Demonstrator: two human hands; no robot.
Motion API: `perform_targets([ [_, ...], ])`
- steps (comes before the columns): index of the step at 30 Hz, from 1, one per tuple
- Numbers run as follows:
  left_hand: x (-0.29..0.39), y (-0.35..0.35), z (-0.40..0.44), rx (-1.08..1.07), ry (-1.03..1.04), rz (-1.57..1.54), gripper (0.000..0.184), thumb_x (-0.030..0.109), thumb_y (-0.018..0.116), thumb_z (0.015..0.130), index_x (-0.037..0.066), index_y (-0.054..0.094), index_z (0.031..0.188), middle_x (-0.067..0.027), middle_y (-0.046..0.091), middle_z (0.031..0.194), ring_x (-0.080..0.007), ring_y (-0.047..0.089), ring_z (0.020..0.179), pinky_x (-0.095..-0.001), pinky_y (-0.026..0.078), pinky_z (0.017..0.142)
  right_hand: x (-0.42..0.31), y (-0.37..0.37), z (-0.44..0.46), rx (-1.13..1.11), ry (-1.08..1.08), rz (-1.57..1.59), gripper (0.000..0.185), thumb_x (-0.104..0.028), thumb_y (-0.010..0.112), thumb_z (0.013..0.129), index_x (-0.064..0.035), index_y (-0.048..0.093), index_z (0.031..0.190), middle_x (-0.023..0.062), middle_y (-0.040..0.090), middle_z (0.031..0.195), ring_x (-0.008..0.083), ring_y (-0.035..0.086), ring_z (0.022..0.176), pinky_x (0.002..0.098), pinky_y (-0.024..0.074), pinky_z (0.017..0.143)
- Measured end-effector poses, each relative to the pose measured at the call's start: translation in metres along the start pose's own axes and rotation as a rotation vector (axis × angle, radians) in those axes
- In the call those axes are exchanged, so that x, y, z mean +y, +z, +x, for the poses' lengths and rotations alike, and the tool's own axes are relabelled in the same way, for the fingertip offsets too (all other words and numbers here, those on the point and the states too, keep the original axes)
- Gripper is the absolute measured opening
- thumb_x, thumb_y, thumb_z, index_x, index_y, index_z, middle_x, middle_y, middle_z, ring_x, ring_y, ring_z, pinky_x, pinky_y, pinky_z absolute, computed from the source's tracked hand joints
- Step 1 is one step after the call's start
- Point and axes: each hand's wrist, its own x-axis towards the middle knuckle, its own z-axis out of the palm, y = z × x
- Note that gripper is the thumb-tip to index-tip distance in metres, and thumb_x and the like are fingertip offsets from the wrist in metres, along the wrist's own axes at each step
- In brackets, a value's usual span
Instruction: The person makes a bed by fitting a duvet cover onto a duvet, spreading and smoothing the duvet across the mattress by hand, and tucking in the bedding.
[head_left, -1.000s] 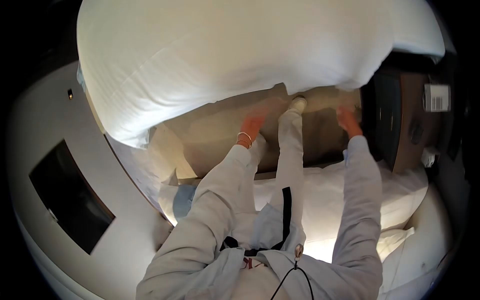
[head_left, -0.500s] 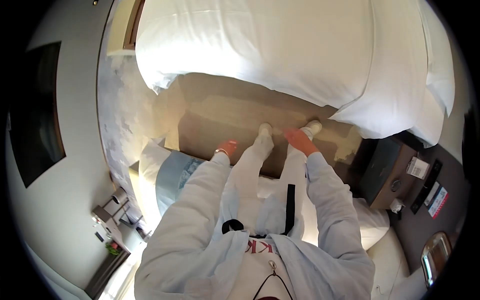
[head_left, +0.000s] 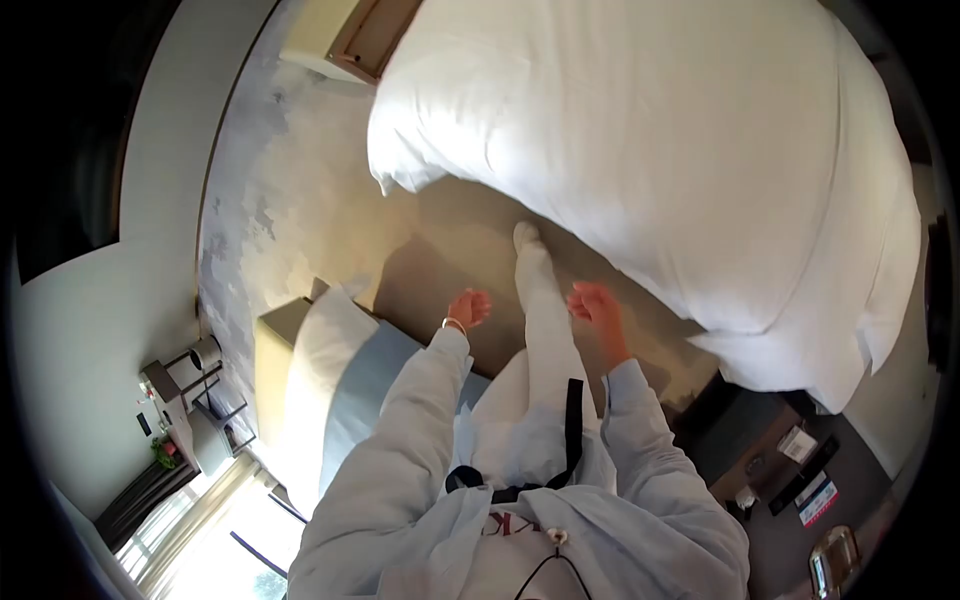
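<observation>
View swung towards the bright window [head_left: 225, 545], white sheet [head_left: 620, 150] smooth, softly creased near its edge, hands [head_left: 468, 307] [head_left: 597, 305] apart, loosely open.

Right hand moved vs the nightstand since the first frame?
Yes, away from it: the right hand was close beside the nightstand; now a wider stretch of carpet shows between them.

Red letters [head_left: 512, 524], perhaps "KK", on shirt [head_left: 490, 560]
</observation>
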Motion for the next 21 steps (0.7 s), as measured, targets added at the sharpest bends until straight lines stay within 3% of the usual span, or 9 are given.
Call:
perform_targets([
  [4, 0.081, -0.027, 0.018, -0.021, 0.028, -0.156, 0.043, 0.045, 0.036, 0.084, 0.007, 0.056, 0.088, -0.0084, 0.061, 0.08, -0.0197, 0.058, 0.068, -0.0321, 0.047, 0.057, 0.024, -0.012, 0.079, 0.068, 0.02, 0.015, 0.02, -0.02, 0.046, 0.084, -0.0049, 0.055, 0.094, 0.0042, 0.058, 0.079, 0.0096, 0.054, 0.067, 0.0211, 0.0434, 0.06],
  [6, 0.105, -0.046, 0.042, 0.111, 0.041, -0.496, 0.043, 0.046, 0.033, 0.085, 0.011, 0.058, 0.081, -0.0046, 0.062, 0.076, -0.0178, 0.058, 0.068, -0.0312, 0.046, 0.056, 0.033, 0.009, 0.103, 0.116, 0.111, 0.072, 0.017, -0.017, 0.046, 0.083, -0.0052, 0.055, 0.093, 0.0034, 0.057, 0.076, 0.0095, 0.054, 0.067, 0.0216, 0.0443, 0.06],
  [8, 0.12, -0.081, 0.107, 0.155, 0.049, -0.681, 0.042, 0.046, 0.033, 0.085, 0.01, 0.055, 0.086, -0.0059, 0.06, 0.079, -0.0191, 0.057, 0.072, -0.0326, 0.046, 0.057, -0.001, 0.036, 0.128, 0.115, 0.086, -0.168, 0.016, -0.013, 0.045, 0.083, -0.0046, 0.054, 0.094, 0.0035, 0.057, 0.077, 0.0101, 0.054, 0.07, 0.023, 0.045, 0.063],
  [10, 0.137, -0.089, 0.151, 0.318, 0.117, -0.309, 0.054, 0.056, 0.031, 0.081, 0.01, 0.049, 0.101, -0.0064, 0.056, 0.09, -0.0189, 0.055, 0.075, -0.0347, 0.046, 0.06, 0.006, 0.063, 0.155, 0.022, 0.15, -0.18, 0.018, -0.011, 0.044, 0.082, -0.004, 0.053, 0.096, 0.0034, 0.057, 0.079, 0.0108, 0.054, 0.072, 0.023, 0.0446, 0.064],
  [12, 0.178, -0.094, 0.182, 0.366, -0.024, -0.464, 0.069, 0.067, 0.026, 0.075, 0.01, 0.042, 0.111, -0.0048, 0.051, 0.1, -0.0191, 0.053, 0.081, -0.0333, 0.046, 0.063, 0.023, 0.1, 0.177, -0.043, 0.201, -0.194, 0.018, -0.011, 0.044, 0.082, -0.0041, 0.053, 0.096, 0.0034, 0.057, 0.079, 0.011, 0.055, 0.072, 0.0231, 0.0445, 0.065],
  [14, 0.215, -0.104, 0.206, 0.243, 0.029, -0.676, 0.079, 0.072, 0.022, 0.071, 0.01, 0.037, 0.118, -0.0071, 0.044, 0.116, -0.024, 0.046, 0.1, -0.0403, 0.041, 0.078, 0.04, 0.133, 0.201, -0.117, 0.252, -0.19, 0.018, -0.01, 0.043, 0.082, -0.0042, 0.053, 0.096, 0.0033, 0.057, 0.079, 0.0113, 0.055, 0.071, 0.0232, 0.0443, 0.065],
  [17, 0.246, -0.127, 0.249, 0.19, 0.003, -0.763, 0.079, 0.07, 0.024, 0.072, 0.011, 0.033, 0.123, -0.01, 0.039, 0.122, -0.0275, 0.039, 0.109, -0.0455, 0.035, 0.086, 0.059, 0.177, 0.219, 0.077, 0.284, -0.075, 0.018, -0.01, 0.043, 0.082, -0.0042, 0.054, 0.094, 0.0032, 0.058, 0.078, 0.0114, 0.055, 0.07, 0.0229, 0.044, 0.065],
  [19, 0.264, -0.141, 0.267, 0.241, 0.568, -0.551, 0.076, 0.065, 0.026, 0.075, 0.009, 0.028, 0.126, -0.012, 0.036, 0.125, -0.0307, 0.038, 0.111, -0.0493, 0.033, 0.089, 0.066, 0.2, 0.228, 0.208, 0.293, -0.109, 0.017, -0.01, 0.042, 0.082, -0.0038, 0.055, 0.092, 0.0031, 0.058, 0.077, 0.0112, 0.055, 0.068, 0.0229, 0.0445, 0.062],
  [21, 0.321, -0.165, 0.2, -0.272, 0.408, -0.888, 0.069, 0.057, 0.032, 0.079, 0.006, 0.03, 0.124, -0.0131, 0.041, 0.12, -0.0302, 0.045, 0.104, -0.0455, 0.042, 0.082, 0.08, 0.224, 0.234, 0.268, 0.241, -0.081, 0.017, -0.011, 0.042, 0.082, -0.0037, 0.055, 0.091, 0.0032, 0.058, 0.076, 0.011, 0.055, 0.067, 0.0221, 0.0441, 0.058],
])
